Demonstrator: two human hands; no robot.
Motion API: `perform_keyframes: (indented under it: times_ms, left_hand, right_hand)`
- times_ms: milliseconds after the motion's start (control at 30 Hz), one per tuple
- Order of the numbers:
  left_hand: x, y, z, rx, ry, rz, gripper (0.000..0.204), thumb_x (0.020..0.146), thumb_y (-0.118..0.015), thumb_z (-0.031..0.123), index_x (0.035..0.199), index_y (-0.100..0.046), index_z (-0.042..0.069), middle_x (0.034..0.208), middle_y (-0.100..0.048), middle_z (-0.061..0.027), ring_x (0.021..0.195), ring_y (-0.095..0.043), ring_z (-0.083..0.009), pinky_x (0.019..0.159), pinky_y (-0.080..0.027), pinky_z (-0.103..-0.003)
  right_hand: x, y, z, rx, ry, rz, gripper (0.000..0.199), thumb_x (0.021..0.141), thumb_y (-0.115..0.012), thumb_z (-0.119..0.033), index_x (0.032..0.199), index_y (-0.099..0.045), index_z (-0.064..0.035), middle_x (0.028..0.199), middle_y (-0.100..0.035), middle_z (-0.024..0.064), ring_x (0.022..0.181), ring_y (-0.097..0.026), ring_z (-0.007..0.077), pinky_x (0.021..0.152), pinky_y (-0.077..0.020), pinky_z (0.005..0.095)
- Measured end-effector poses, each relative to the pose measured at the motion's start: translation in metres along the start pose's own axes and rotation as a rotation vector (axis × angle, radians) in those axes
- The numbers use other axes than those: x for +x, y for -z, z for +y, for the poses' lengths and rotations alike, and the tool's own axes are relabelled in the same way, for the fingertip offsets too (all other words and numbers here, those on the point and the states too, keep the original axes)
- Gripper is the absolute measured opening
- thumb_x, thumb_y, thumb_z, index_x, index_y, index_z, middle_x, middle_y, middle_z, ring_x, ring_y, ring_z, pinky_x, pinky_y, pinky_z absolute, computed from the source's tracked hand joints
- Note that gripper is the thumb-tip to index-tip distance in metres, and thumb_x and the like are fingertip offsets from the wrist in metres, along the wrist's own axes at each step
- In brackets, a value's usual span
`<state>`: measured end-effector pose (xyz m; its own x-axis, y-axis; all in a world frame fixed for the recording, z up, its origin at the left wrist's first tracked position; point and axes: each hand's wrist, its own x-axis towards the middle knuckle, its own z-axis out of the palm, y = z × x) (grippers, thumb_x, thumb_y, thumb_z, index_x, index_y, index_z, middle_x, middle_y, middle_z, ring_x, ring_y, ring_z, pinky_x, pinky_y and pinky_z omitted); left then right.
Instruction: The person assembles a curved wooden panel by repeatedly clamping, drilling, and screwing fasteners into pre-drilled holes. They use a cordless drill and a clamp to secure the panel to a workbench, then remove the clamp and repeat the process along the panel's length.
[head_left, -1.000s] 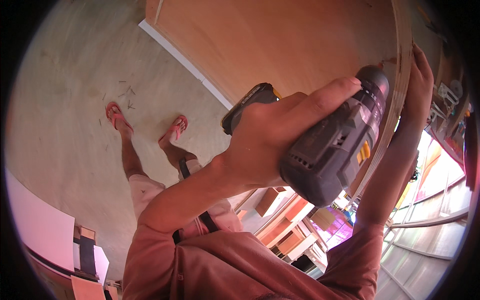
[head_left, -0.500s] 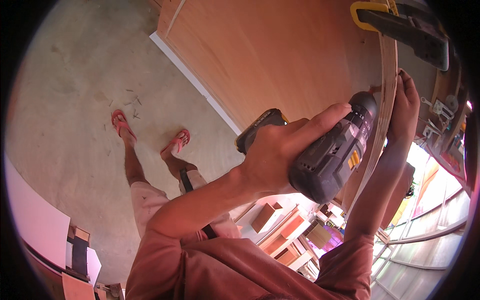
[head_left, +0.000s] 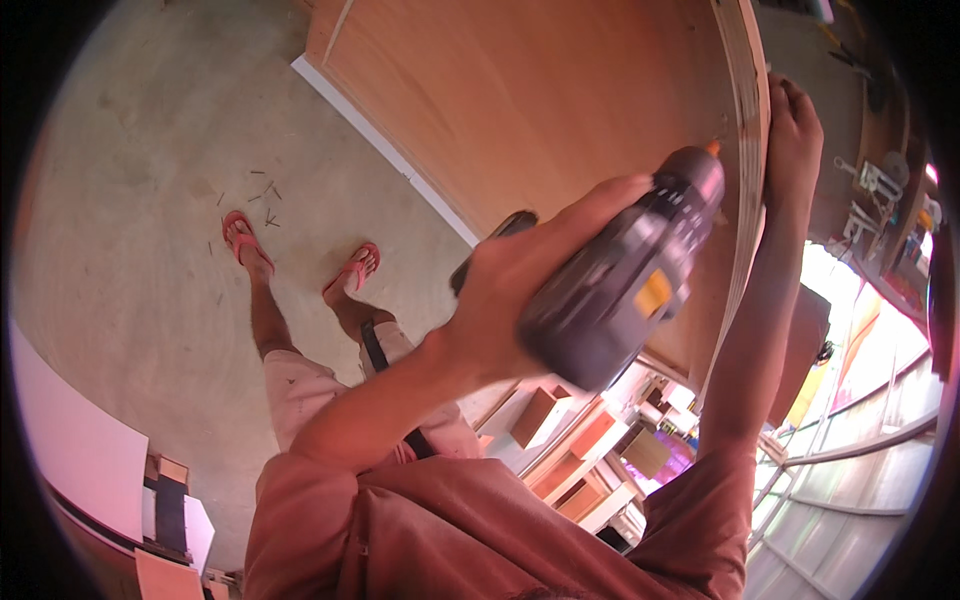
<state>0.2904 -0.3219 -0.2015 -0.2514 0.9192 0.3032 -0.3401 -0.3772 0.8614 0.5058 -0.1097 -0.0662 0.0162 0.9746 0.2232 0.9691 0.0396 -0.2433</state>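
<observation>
My left hand [head_left: 505, 290] is wrapped around the grip of a black cordless drill [head_left: 625, 275] with a yellow patch on its side. The drill is slightly blurred, and its orange-tipped nose [head_left: 713, 147] points up toward the layered edge strip [head_left: 745, 130] of a large wooden panel [head_left: 540, 90]. A small gap seems to lie between nose and strip. On the strip's far side, my right hand [head_left: 793, 135] rests against the wood with its fingers bent and bunched together; part of its grip is hidden.
Small dark scraps [head_left: 268, 195] lie on the concrete floor near my feet in red flip-flops. A white strip [head_left: 385, 150] runs along the panel's left edge. Wooden pieces [head_left: 590, 445] are stacked below the drill. Metal hardware [head_left: 880, 180] sits at the right.
The drill in my left hand has moved back, left and away from the strip. My right hand appears slightly higher along it. A yellow-and-black clamp at the upper right has left the view.
</observation>
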Motion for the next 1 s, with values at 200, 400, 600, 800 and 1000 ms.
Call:
perform_keyframes:
  times_ms: [200,400,600,800,1000]
  left_hand:
    - [-0.047,0.012,0.013,0.020,0.030,-0.029,0.067,0.077,-0.083,0.009,0.139,-0.062,-0.001,0.113,-0.076,-0.0168,0.082,-0.077,-0.0240,0.073,-0.061,-0.032]
    - [-0.069,-0.027,-0.010,-0.078,0.056,-0.170,0.077,0.075,-0.086,0.015,0.145,-0.057,0.002,0.104,-0.075,-0.0151,0.081,-0.075,-0.0240,0.069,-0.061,-0.033]
    - [-0.084,-0.078,-0.026,-0.072,0.079,-0.190,0.074,0.075,-0.085,0.016,0.143,-0.059,0.003,0.099,-0.076,-0.0131,0.075,-0.075,-0.0227,0.065,-0.061,-0.034]
    - [-0.081,-0.097,-0.031,-0.094,0.074,-0.211,0.069,0.076,-0.083,0.013,0.140,-0.061,0.000,0.090,-0.076,-0.0142,0.072,-0.075,-0.0225,0.063,-0.060,-0.033]
    - [-0.083,-0.100,-0.031,-0.115,0.097,-0.223,0.067,0.078,-0.084,0.014,0.139,-0.062,-0.001,0.091,-0.077,-0.0142,0.073,-0.076,-0.0220,0.065,-0.061,-0.032]
  right_hand:
    - [-0.006,0.020,0.020,-0.082,0.090,0.073,0.037,0.105,-0.061,-0.028,0.128,-0.068,0.0001,0.111,-0.075,0.0099,0.103,-0.067,0.0137,0.089,-0.0516,0.0299]
    - [-0.072,0.060,0.078,0.029,-0.064,0.133,0.035,0.104,-0.060,-0.026,0.126,-0.068,0.0010,0.109,-0.074,0.0096,0.099,-0.068,0.0158,0.088,-0.0521,0.0305]
    - [-0.134,0.094,0.149,-0.033,-0.302,0.005,0.029,0.108,-0.057,-0.023,0.122,-0.066,0.0007,0.096,-0.069,0.0051,0.084,-0.064,0.0106,0.073,-0.0505,0.0259]
    - [-0.149,0.095,0.140,0.149,-0.421,-0.071,0.027,0.107,-0.056,-0.022,0.119,-0.066,0.0006,0.093,-0.068,0.0043,0.081,-0.063,0.0101,0.070,-0.0494,0.0254]
    - [-0.148,0.086,0.123,0.239,-0.475,-0.086,0.025,0.107,-0.056,-0.020,0.117,-0.066,0.0005,0.090,-0.067,0.0035,0.078,-0.062,0.0093,0.068,-0.0482,0.0249]
